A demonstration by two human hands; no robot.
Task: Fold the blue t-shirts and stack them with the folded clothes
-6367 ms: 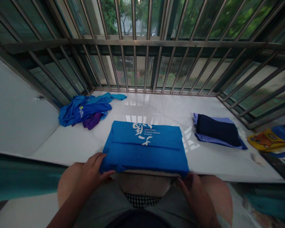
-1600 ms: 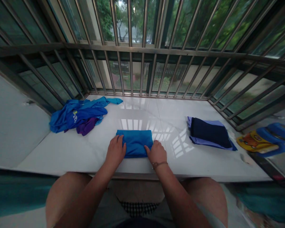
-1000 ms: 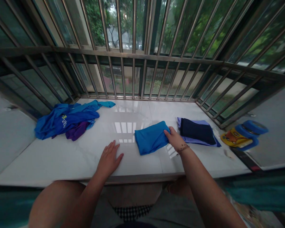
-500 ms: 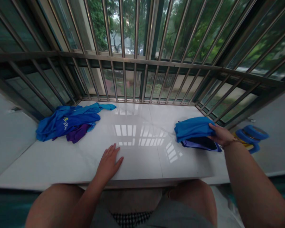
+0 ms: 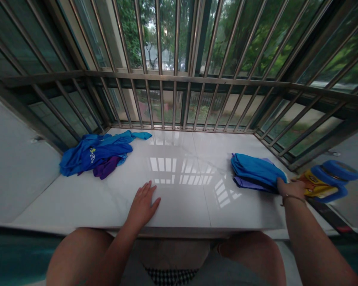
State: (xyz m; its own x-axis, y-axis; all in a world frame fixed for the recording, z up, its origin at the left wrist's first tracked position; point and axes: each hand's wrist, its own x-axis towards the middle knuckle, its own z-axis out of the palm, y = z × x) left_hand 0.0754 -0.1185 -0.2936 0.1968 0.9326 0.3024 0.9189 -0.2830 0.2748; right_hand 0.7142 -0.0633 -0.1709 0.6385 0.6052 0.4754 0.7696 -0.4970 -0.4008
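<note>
My right hand [image 5: 290, 188] lies at the right end of a folded bright blue shirt [image 5: 256, 169], its heel against the cloth and holding nothing. The shirt sits on a folded stack with lavender cloth [image 5: 244, 183] showing beneath it. The stack rests on a white marble ledge [image 5: 179, 202]. My left hand [image 5: 143, 204] lies flat on the ledge near its front edge, fingers apart, touching only the stone. A thin bracelet circles my right wrist.
A crumpled blue garment [image 5: 92, 151] with a purple cloth [image 5: 106, 167] lies at the left of the ledge. Beyond the right edge is a yellow and blue item [image 5: 326, 183]. Metal window bars [image 5: 167, 99] run along the back and sides, and a pale wall [image 5: 20, 167] stands left.
The blue shirt now lies flat on the stack, and my right hand has moved right, off its top to its end. My left hand stays on the ledge.
</note>
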